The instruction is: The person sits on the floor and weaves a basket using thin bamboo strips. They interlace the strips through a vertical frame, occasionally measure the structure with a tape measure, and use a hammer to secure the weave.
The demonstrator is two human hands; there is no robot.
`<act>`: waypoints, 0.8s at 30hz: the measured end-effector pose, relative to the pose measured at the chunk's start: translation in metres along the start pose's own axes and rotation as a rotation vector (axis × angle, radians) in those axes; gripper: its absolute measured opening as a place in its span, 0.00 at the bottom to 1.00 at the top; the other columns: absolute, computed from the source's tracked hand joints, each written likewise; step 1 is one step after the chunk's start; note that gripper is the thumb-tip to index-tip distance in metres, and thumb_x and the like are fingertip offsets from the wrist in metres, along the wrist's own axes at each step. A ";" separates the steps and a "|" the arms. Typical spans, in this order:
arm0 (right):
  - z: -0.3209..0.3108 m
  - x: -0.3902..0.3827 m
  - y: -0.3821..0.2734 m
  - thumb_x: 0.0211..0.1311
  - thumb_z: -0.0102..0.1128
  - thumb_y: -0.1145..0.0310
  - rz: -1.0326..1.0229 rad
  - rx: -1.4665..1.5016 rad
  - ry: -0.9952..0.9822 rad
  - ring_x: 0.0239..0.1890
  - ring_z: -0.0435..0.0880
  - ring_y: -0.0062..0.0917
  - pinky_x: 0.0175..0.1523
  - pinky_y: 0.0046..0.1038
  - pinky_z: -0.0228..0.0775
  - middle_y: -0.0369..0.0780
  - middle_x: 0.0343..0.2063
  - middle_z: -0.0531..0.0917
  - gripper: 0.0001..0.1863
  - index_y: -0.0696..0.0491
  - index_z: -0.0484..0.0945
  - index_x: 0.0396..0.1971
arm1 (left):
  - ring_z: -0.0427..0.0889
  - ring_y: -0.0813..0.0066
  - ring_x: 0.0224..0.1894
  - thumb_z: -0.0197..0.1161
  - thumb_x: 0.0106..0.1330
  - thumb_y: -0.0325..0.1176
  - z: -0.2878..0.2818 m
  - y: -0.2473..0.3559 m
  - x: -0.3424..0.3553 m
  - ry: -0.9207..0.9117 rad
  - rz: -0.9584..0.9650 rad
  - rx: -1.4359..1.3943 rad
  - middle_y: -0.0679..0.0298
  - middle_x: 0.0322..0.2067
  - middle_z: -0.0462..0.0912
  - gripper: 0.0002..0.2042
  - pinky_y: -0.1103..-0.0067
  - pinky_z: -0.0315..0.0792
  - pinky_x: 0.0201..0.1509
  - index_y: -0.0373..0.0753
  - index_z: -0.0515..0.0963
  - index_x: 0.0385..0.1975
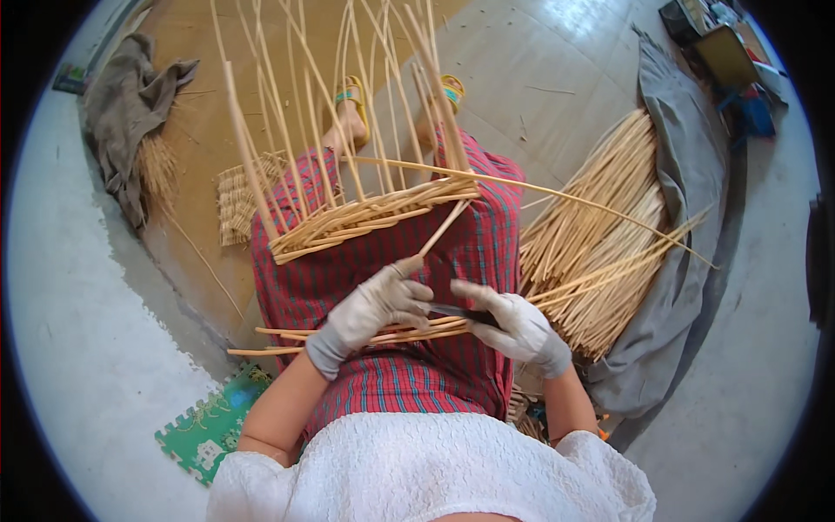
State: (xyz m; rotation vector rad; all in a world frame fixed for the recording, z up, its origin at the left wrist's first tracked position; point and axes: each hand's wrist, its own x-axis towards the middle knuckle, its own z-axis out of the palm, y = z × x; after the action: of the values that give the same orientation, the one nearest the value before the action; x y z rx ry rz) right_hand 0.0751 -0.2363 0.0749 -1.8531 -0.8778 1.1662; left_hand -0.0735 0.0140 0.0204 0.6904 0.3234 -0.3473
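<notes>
and here we are looking down over the lap, where a half-woven basket point(365, 217) rests on the red plaid skirt point(452, 261), its woven band low across the knees and its bare upright stakes point(287, 78) fanning up toward the top of the view. the left hand point(374, 309), in a pale work glove, is closed around a thin cane strip point(444, 228) that runs up from the fingers to the basket's woven edge, thumb and forefinger pinching it near its lower end. the right hand point(513, 326), gloved too, is curled shut around a dark-handled tool point(457, 311), whose dark end pokes out toward the left hand; the two hands sit just beside each other, nearly touching. under them a few loose canes point(348, 333) lie crosswise over the lap, sticking out to the left. one long cane point(557, 193) sweeps from the basket rim out to the right, over a thick bundle of pale canes point(600, 244) lying on a grey cloth point(687, 174) on the floor. past the basket, both feet in yellow sandals point(352, 91) rest on a tan mat point(200, 139). a small flat woven piece point(233, 204) lies on that mat left of the knee, with a crumpled grey-brown cloth point(130, 104) farther left. a green foam tile point(213, 426) shows by the left elbow, near the white top point(426, 470).
</notes>
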 end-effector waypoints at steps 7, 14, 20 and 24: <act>0.004 0.030 -0.005 0.69 0.68 0.58 0.391 0.715 0.770 0.18 0.74 0.14 0.24 0.21 0.65 0.32 0.18 0.78 0.18 0.59 0.85 0.46 | 0.82 0.82 0.29 0.51 0.81 0.53 0.021 0.013 0.031 0.036 -0.158 -0.185 0.66 0.32 0.85 0.28 0.86 0.77 0.30 0.30 0.79 0.57; 0.016 0.097 -0.005 0.65 0.70 0.59 0.300 0.383 0.845 0.28 0.86 0.23 0.38 0.27 0.78 0.39 0.28 0.89 0.16 0.58 0.87 0.41 | 0.85 0.79 0.30 0.57 0.80 0.43 0.037 -0.001 0.040 0.099 -0.293 -0.074 0.62 0.34 0.87 0.20 0.82 0.83 0.31 0.30 0.81 0.53; 0.021 0.098 -0.021 0.67 0.66 0.56 0.386 -0.033 0.838 0.33 0.90 0.38 0.41 0.36 0.80 0.45 0.29 0.89 0.16 0.56 0.86 0.39 | 0.84 0.79 0.27 0.61 0.78 0.42 0.030 0.024 0.039 0.071 -0.470 0.060 0.60 0.32 0.86 0.18 0.81 0.83 0.28 0.30 0.82 0.50; 0.017 0.102 -0.021 0.66 0.66 0.56 0.414 -0.024 0.833 0.35 0.89 0.42 0.43 0.39 0.79 0.47 0.30 0.88 0.16 0.55 0.85 0.39 | 0.83 0.80 0.29 0.61 0.77 0.43 0.042 0.000 0.051 -0.058 -0.480 -0.288 0.56 0.37 0.86 0.18 0.80 0.83 0.27 0.32 0.79 0.51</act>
State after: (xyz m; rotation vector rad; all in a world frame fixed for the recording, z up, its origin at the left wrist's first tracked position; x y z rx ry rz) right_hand 0.0918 -0.1354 0.0473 -2.3128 -0.0368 0.4827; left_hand -0.0211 -0.0242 0.0304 0.3117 0.4735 -0.7594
